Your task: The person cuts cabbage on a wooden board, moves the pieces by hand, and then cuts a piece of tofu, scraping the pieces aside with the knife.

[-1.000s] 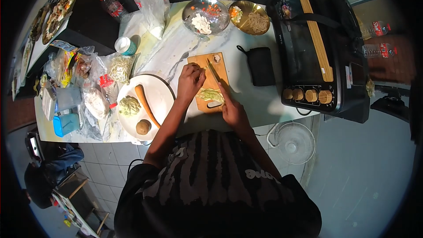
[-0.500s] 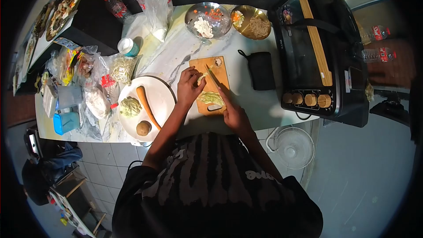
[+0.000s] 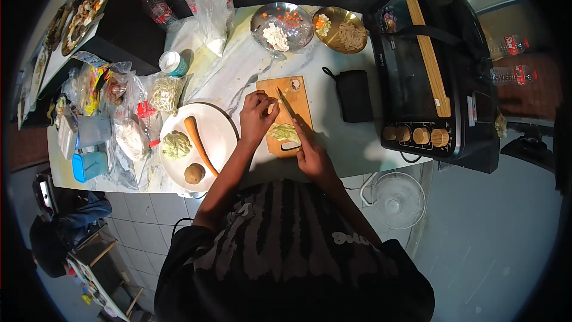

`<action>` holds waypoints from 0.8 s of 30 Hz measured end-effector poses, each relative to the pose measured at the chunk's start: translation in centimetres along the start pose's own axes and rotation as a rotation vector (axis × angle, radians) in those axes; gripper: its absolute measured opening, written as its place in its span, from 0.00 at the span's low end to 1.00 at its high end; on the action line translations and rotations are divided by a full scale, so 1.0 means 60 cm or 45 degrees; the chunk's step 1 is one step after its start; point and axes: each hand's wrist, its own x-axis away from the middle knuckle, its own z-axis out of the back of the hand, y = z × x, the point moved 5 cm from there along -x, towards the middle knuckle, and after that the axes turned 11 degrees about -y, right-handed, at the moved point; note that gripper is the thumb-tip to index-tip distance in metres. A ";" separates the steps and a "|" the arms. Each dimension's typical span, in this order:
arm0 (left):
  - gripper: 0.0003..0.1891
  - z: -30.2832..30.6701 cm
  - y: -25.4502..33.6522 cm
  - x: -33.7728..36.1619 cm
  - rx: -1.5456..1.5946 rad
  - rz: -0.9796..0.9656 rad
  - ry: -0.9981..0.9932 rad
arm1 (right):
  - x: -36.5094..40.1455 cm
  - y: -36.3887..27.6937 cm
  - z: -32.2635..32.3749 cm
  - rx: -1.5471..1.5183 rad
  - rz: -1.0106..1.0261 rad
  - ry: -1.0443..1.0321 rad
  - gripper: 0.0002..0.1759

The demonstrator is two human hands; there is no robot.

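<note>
My right hand (image 3: 314, 160) grips a knife (image 3: 287, 106), its blade slanting up and left over the wooden cutting board (image 3: 302, 120). At the board's left edge, my left hand (image 3: 257, 115) is closed, fingertips pinching a small pale green cabbage piece (image 3: 271, 108) beside the blade. The fingers partly hide that piece. Cut cabbage leaves (image 3: 281, 132) lie on the lower part of the board, between my hands. A small pale scrap (image 3: 295, 84) sits in the board's upper right corner.
Left of the board, a white plate (image 3: 224, 132) bears cabbage, a carrot (image 3: 199, 143) and a round brown vegetable (image 3: 194, 173). Metal bowls (image 3: 257, 40) with chopped food stand behind. A black pouch (image 3: 354, 96) and an oven (image 3: 411, 71) are at right; bags and bottles crowd the left.
The knife has shifted slightly right and its handle a little lower, together with my right hand. My left hand stays nearly in place, its fingers moved slightly.
</note>
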 end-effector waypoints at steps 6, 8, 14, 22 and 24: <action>0.05 0.002 0.000 -0.001 0.026 0.000 0.002 | -0.004 0.008 -0.010 0.047 -0.053 0.004 0.49; 0.05 0.001 0.000 0.000 0.022 0.004 0.000 | -0.004 0.012 -0.014 0.036 0.047 0.071 0.48; 0.05 0.004 0.003 -0.002 0.004 0.005 0.005 | -0.008 0.022 -0.025 0.056 0.003 0.049 0.50; 0.06 0.005 0.005 -0.004 -0.023 -0.012 -0.023 | -0.011 0.023 -0.026 0.109 0.036 0.112 0.51; 0.06 0.003 0.005 -0.004 -0.022 -0.005 -0.029 | -0.012 0.025 -0.025 0.090 0.004 0.080 0.51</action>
